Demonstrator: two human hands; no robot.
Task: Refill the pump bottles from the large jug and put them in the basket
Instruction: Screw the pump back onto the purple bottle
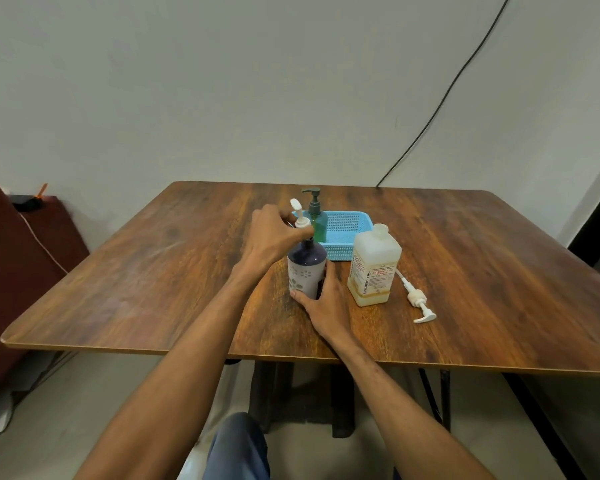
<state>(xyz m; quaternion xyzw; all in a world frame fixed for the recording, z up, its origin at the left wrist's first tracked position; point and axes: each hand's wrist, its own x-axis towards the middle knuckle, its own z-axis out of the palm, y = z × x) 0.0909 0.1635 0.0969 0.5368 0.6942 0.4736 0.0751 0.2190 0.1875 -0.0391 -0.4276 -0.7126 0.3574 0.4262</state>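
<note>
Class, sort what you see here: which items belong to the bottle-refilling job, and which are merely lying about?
Job:
- dark pump bottle
- its white pump
- large jug
- blue basket
- green bottle
- loose pump

Lying about:
- black cable
- red seat

Under my arms the counter (153, 271) is wood-grain with a soft sheen, the basket (347, 233) perforated blue plastic, the jug (374, 268) cloudy translucent plastic with a paper label, and the dark bottle (307, 268) smooth and glossy.
</note>
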